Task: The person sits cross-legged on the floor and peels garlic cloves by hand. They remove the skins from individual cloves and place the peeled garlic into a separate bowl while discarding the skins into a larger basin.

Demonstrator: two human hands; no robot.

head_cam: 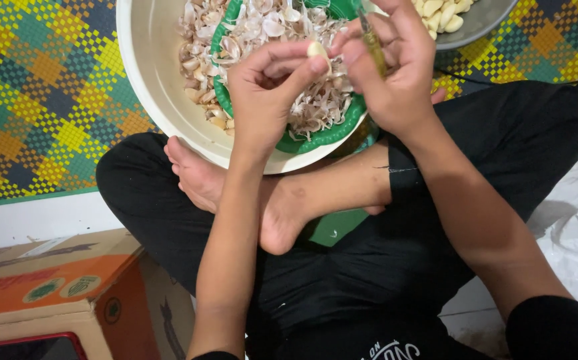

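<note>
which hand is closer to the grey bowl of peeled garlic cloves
Right. The right hand, gripping a small knife, sits beside the grey bowl; the left hand is farther away, over the green basket.

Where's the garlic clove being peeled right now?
The garlic clove is pinched in the left hand, top centre, above the green basket of skins.

Orange-and-tan cardboard box (69, 293), lower left

Two bare hands are in view, the left hand (262, 93) and the right hand (389, 70). There is one peeled pale garlic clove (318, 52), one small yellow-handled knife (372, 43), one large cream plastic basin (149, 73), one green plastic basket (322, 137), one grey metal bowl (479, 27), one orange cardboard box (55, 287), and too many papery garlic skins (262, 27) to count.
</note>
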